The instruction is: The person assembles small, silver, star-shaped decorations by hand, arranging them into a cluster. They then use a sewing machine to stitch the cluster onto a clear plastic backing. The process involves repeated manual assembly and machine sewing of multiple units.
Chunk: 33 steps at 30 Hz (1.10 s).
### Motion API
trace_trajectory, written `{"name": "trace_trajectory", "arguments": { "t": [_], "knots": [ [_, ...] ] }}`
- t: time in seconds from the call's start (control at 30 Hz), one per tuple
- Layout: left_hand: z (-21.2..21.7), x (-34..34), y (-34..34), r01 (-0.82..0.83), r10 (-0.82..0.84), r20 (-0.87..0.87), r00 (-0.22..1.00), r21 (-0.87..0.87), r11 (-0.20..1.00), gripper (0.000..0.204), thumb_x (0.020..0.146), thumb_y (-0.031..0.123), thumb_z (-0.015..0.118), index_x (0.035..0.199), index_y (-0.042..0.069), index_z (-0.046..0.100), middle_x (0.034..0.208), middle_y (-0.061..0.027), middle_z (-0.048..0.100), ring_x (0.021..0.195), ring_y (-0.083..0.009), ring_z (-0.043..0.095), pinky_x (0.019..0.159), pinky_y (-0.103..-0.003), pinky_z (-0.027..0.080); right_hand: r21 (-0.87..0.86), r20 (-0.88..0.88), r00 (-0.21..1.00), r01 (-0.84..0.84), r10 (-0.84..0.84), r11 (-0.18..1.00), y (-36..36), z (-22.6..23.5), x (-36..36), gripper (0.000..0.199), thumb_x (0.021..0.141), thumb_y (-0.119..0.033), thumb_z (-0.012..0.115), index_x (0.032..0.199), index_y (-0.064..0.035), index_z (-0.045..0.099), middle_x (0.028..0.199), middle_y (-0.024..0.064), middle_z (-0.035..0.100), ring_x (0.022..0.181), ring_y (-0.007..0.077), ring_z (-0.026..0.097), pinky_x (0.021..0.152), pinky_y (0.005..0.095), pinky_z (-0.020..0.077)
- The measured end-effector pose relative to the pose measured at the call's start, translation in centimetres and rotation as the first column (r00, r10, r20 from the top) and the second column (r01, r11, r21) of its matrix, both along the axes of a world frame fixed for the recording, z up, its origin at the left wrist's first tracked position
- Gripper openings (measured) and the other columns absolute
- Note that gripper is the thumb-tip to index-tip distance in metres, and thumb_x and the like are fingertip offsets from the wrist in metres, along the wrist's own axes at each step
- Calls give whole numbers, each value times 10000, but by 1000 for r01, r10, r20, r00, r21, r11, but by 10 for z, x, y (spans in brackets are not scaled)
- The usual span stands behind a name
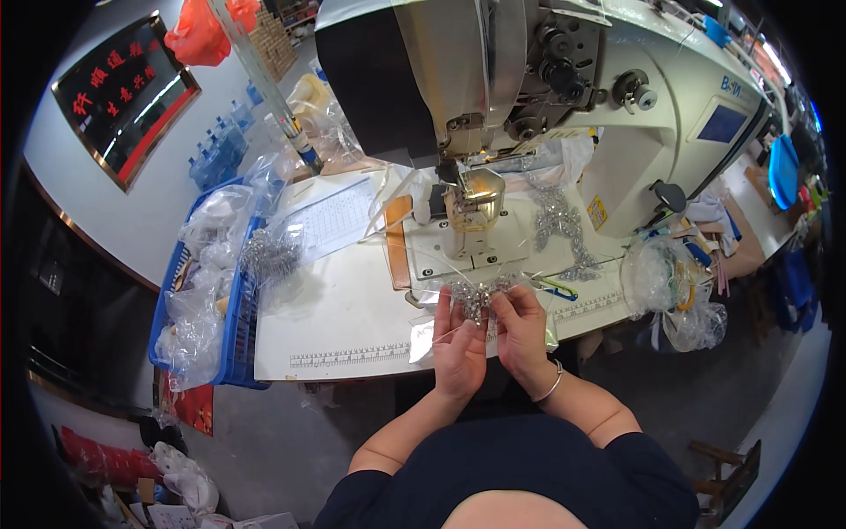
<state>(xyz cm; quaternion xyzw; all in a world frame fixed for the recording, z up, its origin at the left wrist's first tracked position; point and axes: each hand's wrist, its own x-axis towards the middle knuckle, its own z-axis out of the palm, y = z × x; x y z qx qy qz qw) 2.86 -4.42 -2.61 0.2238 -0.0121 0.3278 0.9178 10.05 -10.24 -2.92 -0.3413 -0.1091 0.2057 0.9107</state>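
Observation:
Both hands hold a silvery, glittering beaded trim (473, 301) just in front of the sewing machine's (608, 97) needle area. My left hand (460, 351) has its fingers behind the trim and its thumb against the front. At the trim's right part, my right hand (523, 337) pinches with thumb and fingers; a bracelet is on that wrist. The trim's edges blur into the fingers. A lit presser foot area (476, 189) stands beyond. More silvery trim (560, 225) lies to the right of it, and another bunch (270, 256) is on the table's left.
Green-handled snips (560, 289) lie right of my hands. A printed sheet (330, 220) rests on the white table (300, 326), whose front edge carries a measuring tape (352, 355). At left stands a blue basket (238, 331) with plastic bags; a clear bag (656, 273) is at right.

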Motion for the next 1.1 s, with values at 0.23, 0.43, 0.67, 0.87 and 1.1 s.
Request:
{"name": "trace_trajectory", "arguments": {
  "t": [0.23, 0.43, 0.67, 0.87, 1.1],
  "knots": [
    [-4, 6, 3, -95, 94, -100, 991, -2, 995, 487, 866, -90, 495, 1304, 107, 415, 1162, -76, 553, 1066, -193, 542, 944, -351, 448, 43, 5, 1000, -11, 11, 999, 1, -1, -10, 191, 823, 22, 643, 997, -27, 581, 911, 70, 643, 844, 126, 610, 781, 258, 490],
    [-4, 1, 6, -123, 117, -161, 980, -25, 992, 412, 866, -58, 502, 1235, 120, 454, 1151, -58, 551, 1077, -186, 524, 936, -351, 438, 46, 3, 999, -40, 40, 998, 4, -4, -16, 198, 817, 19, 652, 997, -32, 589, 917, 71, 653, 836, 128, 618, 793, 258, 492],
    [0, 1, 16, -138, 154, -248, 956, 83, 987, 447, 844, -90, 513, 1257, 60, 430, 1091, -91, 574, 1006, -191, 567, 883, -348, 481, 54, -15, 996, -87, 88, 995, 1, -12, -19, 254, 818, 38, 638, 1055, -21, 568, 967, 77, 639, 884, 139, 609, 819, 263, 484],
    [10, 0, 39, -186, 233, -277, 932, 185, 965, 468, 804, -119, 573, 1243, -1, 463, 1014, -115, 595, 905, -171, 607, 816, -305, 526, 46, -4, 990, -140, 141, 989, -26, -5, -15, 407, 850, -17, 606, 1235, -11, 475, 1116, 72, 529, 999, 144, 532, 868, 268, 456],
    [25, -16, 53, 125, -29, -337, 941, 268, 955, 485, 741, -140, 613, 1190, 4, 497, 958, -80, 614, 854, -149, 617, 796, -278, 522, -311, 741, 666, 447, -80, 839, -47, 19, 35, 286, 810, -7, 579, 1095, 20, 576, 1090, 87, 534, 1009, 180, 511, 895, 296, 403]
  ]
}}
